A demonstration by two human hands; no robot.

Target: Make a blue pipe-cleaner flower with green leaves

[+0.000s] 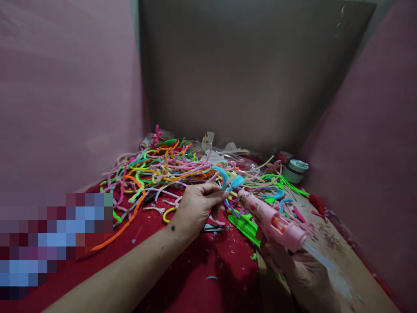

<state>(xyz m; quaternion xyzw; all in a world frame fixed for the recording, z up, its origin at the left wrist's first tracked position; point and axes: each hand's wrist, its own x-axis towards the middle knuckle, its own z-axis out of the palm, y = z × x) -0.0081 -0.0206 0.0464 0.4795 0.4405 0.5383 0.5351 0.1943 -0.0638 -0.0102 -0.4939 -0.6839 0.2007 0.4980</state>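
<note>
My left hand [197, 208] is closed in a pinch on a small blue pipe-cleaner piece [232, 180], held just above the red cloth [202, 274]. My right hand [293, 265] grips a pink glue gun [276, 219] with a clear glue stick at its back end. The gun's nozzle points up and left, almost touching the blue piece. Behind both hands lies a big tangle of pipe cleaners [163, 169] in orange, pink, green and purple.
A small teal-lidded jar [295, 170] and a red-capped pot [284, 156] stand at the back right. Clear plastic wrapping [228, 154] lies behind the tangle. Green pieces [244, 226] and scissors [213, 227] lie near my hands. Cardboard walls enclose the space; a blurred patch covers the lower left.
</note>
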